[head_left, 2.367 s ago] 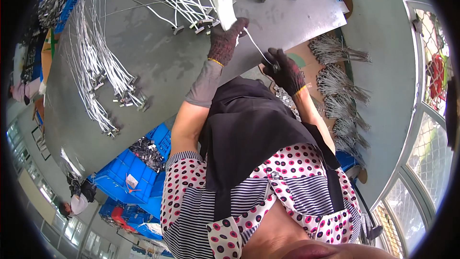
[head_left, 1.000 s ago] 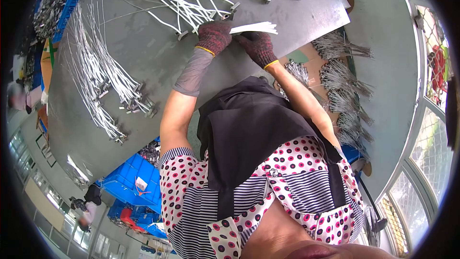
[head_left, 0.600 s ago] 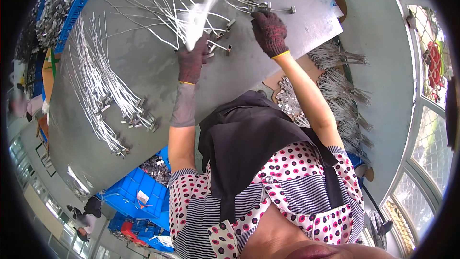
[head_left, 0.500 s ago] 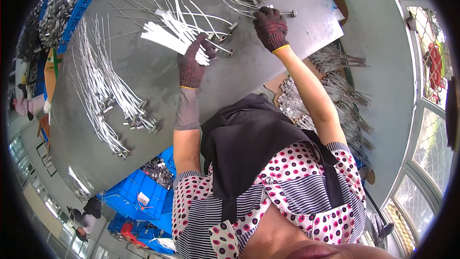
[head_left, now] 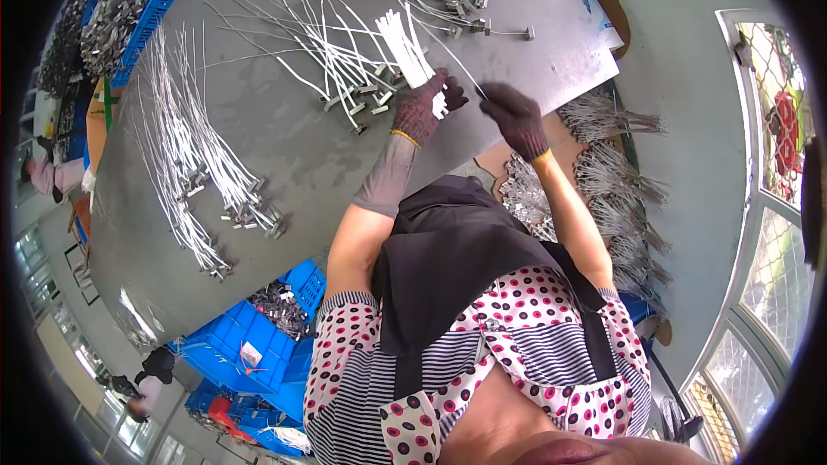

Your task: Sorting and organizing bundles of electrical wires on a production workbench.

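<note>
My left hand [head_left: 419, 110], in a dark knitted glove, is closed around a bundle of short white tubes [head_left: 403, 50], which point away from me. To its right, my gloved right hand [head_left: 515, 116] is a little blurred, its fingers pinched on the near end of a thin white wire [head_left: 452, 53]. That wire slants up to the left, past the tops of the tubes. Whatever sits at its pinched end is hidden by the fingers. Just left of the tubes, several white wires with small metal connectors [head_left: 357, 103] lie loosely on the grey table [head_left: 293, 155].
More wires with metal connectors [head_left: 469, 2] lie at the table's far side. Two bundles of white wires [head_left: 177, 151] rest on the left. Blue crates [head_left: 233, 344] of metal parts stand below the table edge. Bundled wires [head_left: 612, 176] are stacked beside the table's right side.
My left hand has moved right with the tubes, which now point away instead of left. My right hand has come nearer from the far wires and now pinches a wire.
</note>
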Available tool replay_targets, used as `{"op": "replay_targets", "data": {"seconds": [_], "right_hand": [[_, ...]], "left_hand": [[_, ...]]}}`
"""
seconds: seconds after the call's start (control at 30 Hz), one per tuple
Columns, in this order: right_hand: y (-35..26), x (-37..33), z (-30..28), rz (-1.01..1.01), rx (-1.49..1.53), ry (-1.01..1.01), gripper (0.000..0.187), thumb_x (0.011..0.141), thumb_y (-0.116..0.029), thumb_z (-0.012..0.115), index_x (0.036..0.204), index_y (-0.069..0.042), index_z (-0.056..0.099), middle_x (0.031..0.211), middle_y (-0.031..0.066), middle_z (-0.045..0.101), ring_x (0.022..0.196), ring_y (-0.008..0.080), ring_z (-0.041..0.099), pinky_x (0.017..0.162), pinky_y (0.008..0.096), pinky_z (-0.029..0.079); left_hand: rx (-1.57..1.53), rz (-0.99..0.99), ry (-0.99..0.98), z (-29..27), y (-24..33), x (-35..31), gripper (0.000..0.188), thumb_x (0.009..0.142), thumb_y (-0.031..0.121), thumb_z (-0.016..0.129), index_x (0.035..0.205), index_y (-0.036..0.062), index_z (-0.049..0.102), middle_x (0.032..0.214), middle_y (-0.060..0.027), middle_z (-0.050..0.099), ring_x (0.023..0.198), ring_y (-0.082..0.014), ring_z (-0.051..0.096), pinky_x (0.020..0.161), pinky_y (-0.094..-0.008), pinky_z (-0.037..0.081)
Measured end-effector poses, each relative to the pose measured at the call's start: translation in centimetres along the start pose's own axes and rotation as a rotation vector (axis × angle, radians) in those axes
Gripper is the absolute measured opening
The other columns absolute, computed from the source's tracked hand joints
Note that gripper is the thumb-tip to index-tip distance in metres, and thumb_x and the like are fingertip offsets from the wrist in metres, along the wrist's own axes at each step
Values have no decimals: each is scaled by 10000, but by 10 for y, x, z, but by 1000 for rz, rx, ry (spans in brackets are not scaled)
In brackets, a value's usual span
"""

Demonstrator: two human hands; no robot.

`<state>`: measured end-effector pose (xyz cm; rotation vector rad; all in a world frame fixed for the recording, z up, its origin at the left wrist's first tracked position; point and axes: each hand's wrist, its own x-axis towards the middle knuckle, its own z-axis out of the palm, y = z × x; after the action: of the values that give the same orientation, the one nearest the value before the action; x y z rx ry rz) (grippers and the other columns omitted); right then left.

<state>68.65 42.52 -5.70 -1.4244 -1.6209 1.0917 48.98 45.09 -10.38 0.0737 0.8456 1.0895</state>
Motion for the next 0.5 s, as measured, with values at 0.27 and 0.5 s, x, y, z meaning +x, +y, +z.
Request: {"op": "replay_targets", "data": {"seconds": [0.27,0.5], "right_hand": [[75,-190,-44,585,-30,-90,303,947,-273,614,1014,7,711,808,111,708,699,152,664,656,301,527],[144,-338,-73,834,-11,48,338,876,-319,684,946,10,720,794,131,696,747,206,660,706,352,515]], "left_hand": [[-136,-5,-136,-7,-9,26,211,917,131,671,1078,9,611,960,-139,653,906,-334,662,913,-583,541],[-142,198,-74,6,19,21,224,929,159,663,1111,46,597,942,-134,650,865,-323,664,881,-591,559]]}}
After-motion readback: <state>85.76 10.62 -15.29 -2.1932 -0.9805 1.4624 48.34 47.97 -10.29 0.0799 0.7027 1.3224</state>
